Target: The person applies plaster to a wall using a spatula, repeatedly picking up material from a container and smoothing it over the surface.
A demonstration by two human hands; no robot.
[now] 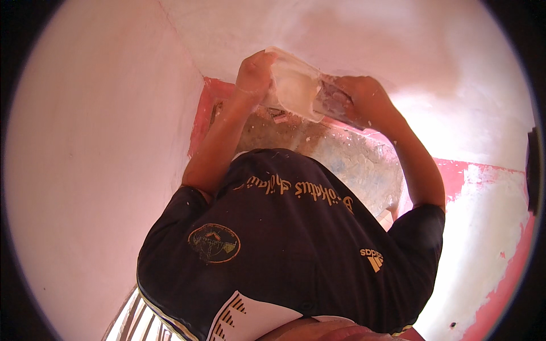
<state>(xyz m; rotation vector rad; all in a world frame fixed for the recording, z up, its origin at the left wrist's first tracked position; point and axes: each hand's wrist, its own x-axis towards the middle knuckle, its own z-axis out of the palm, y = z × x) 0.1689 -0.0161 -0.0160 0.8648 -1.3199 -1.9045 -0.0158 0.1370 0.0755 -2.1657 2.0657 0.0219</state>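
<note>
My left hand [255, 73] is closed on the near-left rim of a whitish plastic tub [289, 107], which is tilted so its inside shows. Pale cream paste [297, 88] lies in the tub. In my right hand [364, 98] is a flat, wide-bladed scraper [335, 103] smeared with paste. Its blade edge reaches the right side of the tub and seems to touch it. My right fingers lie across the scraper, and part of it is hidden under them. Both hands are raised in front of my chest, close together.
A pale plastered wall [96, 142] rises on the left, meeting another wall [364, 34] ahead at a corner. Along the wall's base runs a red-pink band [202, 108]. The rough floor [341, 153] is spotted with white flecks. Metal bars [136, 318] stand at lower left.
</note>
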